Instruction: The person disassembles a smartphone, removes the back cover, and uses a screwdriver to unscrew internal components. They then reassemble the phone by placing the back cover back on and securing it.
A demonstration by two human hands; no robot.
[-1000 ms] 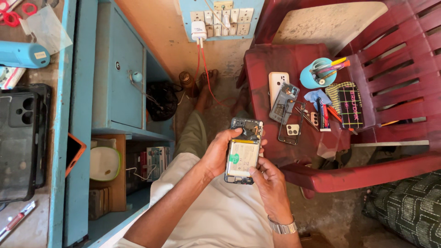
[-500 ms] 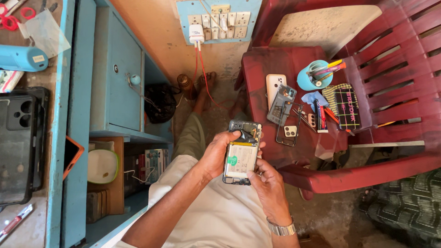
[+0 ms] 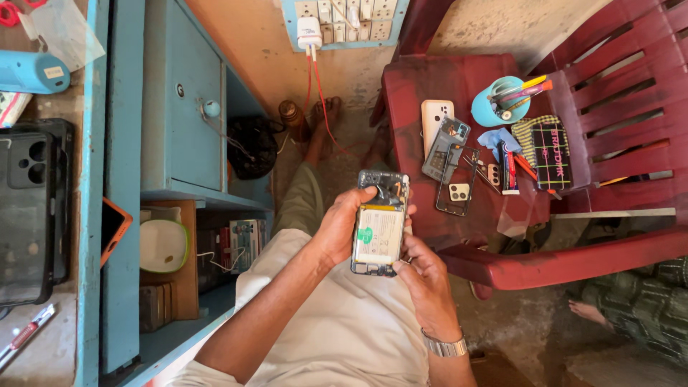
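Since the earlier frame little has shifted; both hands keep the opened phone (image 3: 380, 223) over the lap, only the view has tilted slightly. Dusty floor below, blue cabinet (image 3: 183, 107) on one side, red plastic chair (image 3: 459, 86) ahead carrying phone parts and a teal cup (image 3: 494, 107) of tools. The left hand (image 3: 342, 228) wraps the phone's edge, thumb near its top; the right hand (image 3: 423, 276) clasps its lower corner. A pale battery with a green round sticker faces up.
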